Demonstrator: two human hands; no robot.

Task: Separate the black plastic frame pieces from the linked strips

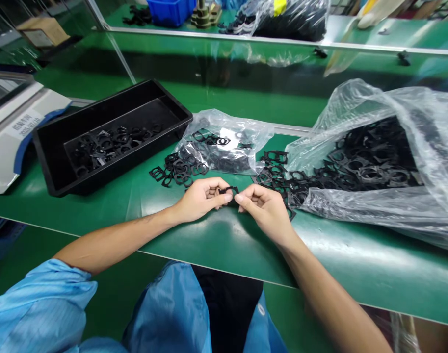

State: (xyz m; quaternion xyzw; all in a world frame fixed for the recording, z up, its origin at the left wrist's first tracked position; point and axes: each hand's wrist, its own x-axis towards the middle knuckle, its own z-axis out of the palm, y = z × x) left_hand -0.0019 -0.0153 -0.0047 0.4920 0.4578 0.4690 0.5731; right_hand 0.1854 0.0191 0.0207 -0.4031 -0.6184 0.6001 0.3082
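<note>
While both forearms reach in over the near edge of the green worktop (212,240), the two hands meet near the middle of its length, between that edge and the far one. The left hand (202,200) is closed in a pinch, thumb against fingers, on a small black part (229,190); the right hand (267,207) has thumb and forefinger drawn narrow at the right end of the same part, which thus lies between the two sets of fingertips, above the worktop. Its finer shape is partly covered by the fingers.

Just beyond the hands, toward the far edge, lies a clear bag (255,131) with black ring-shaped pieces and a white patch showing through the film. A loose cluster of black rings (179,169) adjoins its left side; a second heap of black parts (275,174) lies to its right and runs into the mouth of a large clear bag (374,208), filled with similar parts and occupying the right portion of the worktop. Toward the far left corner, a black tray (102,177) stands obliquely, black pieces gathered on its floor. Beside it, at the left end, is a white and blue device (6,142) bearing a printed label.
</note>
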